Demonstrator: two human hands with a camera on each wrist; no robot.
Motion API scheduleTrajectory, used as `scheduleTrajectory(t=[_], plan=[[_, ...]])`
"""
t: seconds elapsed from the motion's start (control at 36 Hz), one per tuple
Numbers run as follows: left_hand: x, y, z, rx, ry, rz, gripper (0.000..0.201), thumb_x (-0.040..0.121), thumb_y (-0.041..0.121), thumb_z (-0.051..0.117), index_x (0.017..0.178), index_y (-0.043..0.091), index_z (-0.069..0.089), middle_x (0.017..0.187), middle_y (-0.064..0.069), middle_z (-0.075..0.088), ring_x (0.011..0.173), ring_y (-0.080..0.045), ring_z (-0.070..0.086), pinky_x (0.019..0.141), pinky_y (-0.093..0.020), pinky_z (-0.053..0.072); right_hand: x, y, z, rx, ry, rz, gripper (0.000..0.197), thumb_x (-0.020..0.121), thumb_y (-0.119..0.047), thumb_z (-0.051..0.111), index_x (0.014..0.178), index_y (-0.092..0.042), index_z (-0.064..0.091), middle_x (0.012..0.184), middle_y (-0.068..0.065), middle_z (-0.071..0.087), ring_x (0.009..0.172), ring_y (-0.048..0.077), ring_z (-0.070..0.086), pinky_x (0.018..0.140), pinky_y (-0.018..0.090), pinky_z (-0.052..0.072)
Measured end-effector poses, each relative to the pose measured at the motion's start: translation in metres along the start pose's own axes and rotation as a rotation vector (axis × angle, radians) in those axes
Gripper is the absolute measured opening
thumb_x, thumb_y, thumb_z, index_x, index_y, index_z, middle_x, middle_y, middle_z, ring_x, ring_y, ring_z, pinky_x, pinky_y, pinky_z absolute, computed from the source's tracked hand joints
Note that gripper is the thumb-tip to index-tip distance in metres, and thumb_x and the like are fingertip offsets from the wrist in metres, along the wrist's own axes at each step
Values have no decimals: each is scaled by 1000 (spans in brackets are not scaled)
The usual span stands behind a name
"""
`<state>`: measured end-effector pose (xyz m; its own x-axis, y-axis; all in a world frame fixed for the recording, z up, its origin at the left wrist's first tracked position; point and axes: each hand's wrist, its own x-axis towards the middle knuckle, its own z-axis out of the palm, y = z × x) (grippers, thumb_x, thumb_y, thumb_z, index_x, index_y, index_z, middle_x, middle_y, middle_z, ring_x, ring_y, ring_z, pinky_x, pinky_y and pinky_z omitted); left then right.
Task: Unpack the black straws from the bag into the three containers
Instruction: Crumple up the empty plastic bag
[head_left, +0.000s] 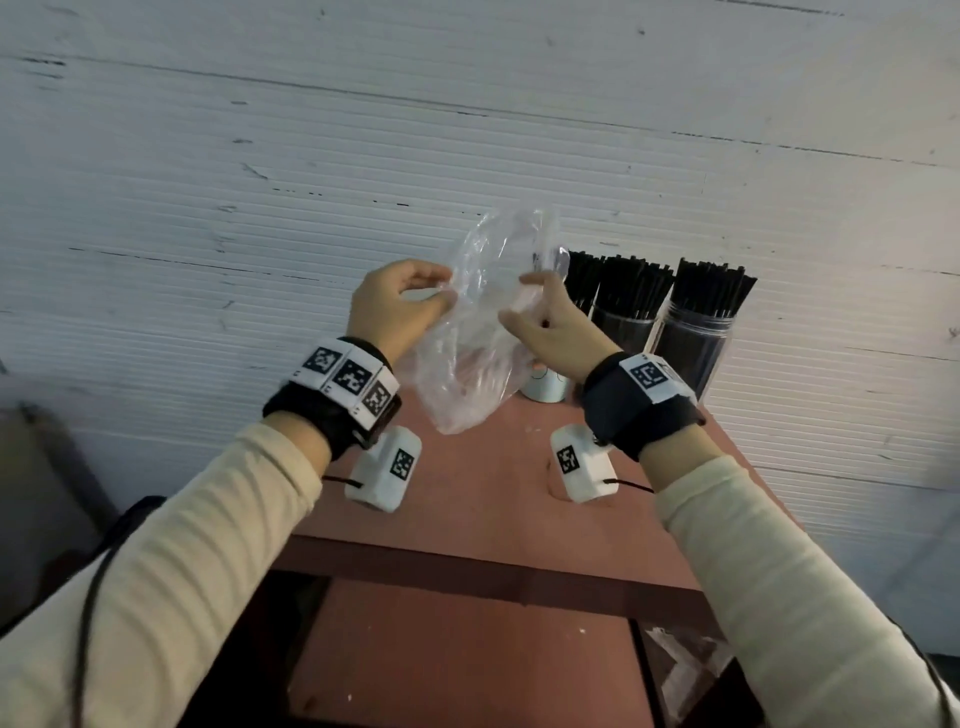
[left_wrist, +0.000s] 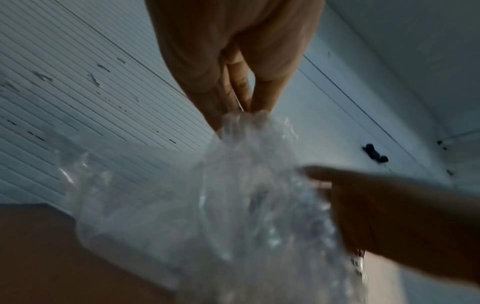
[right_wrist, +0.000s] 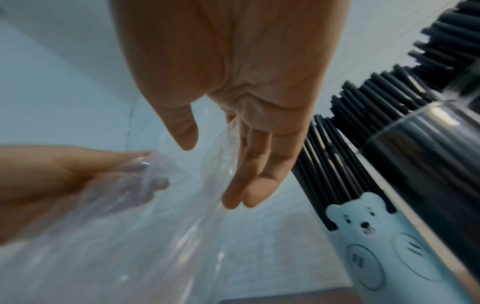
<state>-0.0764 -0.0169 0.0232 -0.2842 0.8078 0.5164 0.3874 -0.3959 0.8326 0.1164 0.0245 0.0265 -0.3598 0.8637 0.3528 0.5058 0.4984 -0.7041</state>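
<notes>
I hold a clear, crumpled plastic bag (head_left: 467, 364) in the air above the reddish table (head_left: 493, 493); I see no straws inside it. My left hand (head_left: 436, 299) pinches its left side between thumb and fingertips (left_wrist: 244, 98). On the other side my right hand (head_left: 524, 301) holds the film between the thumb and fairly straight fingers (right_wrist: 246, 174). Black straws (head_left: 711, 286) stand upright in three containers at the back right: a white bear cup (right_wrist: 369, 246), half hidden behind my right hand, and two clear jars (head_left: 623, 327) (head_left: 696, 343).
A white ribbed wall (head_left: 260, 182) rises right behind the table. The containers stand close to my right wrist. A lower shelf (head_left: 467, 649) lies under the tabletop, with crumpled clear plastic (head_left: 691, 660) at its right end.
</notes>
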Motion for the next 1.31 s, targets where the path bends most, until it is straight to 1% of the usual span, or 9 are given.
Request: scheduleTrajectory(t=[0.22,0.39,0.53,0.64,0.75,0.83,0.92,1.08,1.31], plan=[[-13,4,31,-163,-122,-31,22,87,19,71,108,17,70,99,8,72,93,-5,68,88,-36,55,-9,-8,5,-73,-90,-320,84,84,-37,72,149,-42,18,147,-7,36,128,14,42,106,37,43],[-15,14,28,-147,-288,-77,26,96,9,52,118,17,64,98,9,72,85,-5,69,79,-26,58,-10,1,3,-207,18,-265,77,77,-28,77,143,-31,38,129,5,50,110,9,42,93,22,37],[-4,3,13,-150,-102,-137,30,90,12,61,117,22,55,111,3,70,100,-14,66,89,-37,53,-17,-2,-6,-124,79,-268,63,76,-10,66,134,-29,47,129,-6,51,114,10,48,92,23,39],[6,-13,-7,-130,-61,-233,41,87,25,68,122,32,50,130,1,47,119,-11,47,75,-24,49,-25,-6,-17,31,67,-293,58,77,-4,60,128,-31,52,119,-19,54,74,11,49,76,24,47],[8,-20,-23,-119,-227,-308,48,93,27,61,136,31,40,131,6,42,112,-15,52,78,-20,45,-31,-9,-23,153,53,-284,51,79,-6,55,122,-34,54,103,-22,56,67,33,45,70,40,49],[1,-21,-25,-212,-320,-313,53,93,15,61,139,30,38,109,10,53,82,-2,67,58,-13,51,-33,-12,-26,179,75,-239,34,87,-17,49,118,-30,58,103,-13,60,73,12,52,72,28,46],[-2,-25,-22,-245,-256,-273,61,84,7,72,135,28,46,111,2,63,88,-2,67,72,-18,55,-29,-10,-22,19,132,-228,26,92,-39,59,115,-27,58,113,-11,58,78,-13,50,74,14,36],[-2,-14,-5,-58,-32,-19,63,75,4,78,131,23,55,135,11,48,99,7,57,77,-18,55,-16,-7,-8,-471,106,-146,38,88,-25,63,122,-21,47,121,5,45,80,19,53,73,29,42],[-15,4,25,188,-215,294,72,76,0,70,140,26,47,147,13,40,71,-15,69,77,-27,57,-8,-22,17,-639,16,-153,40,89,-20,62,124,-19,40,120,11,48,76,26,57,62,32,42]])
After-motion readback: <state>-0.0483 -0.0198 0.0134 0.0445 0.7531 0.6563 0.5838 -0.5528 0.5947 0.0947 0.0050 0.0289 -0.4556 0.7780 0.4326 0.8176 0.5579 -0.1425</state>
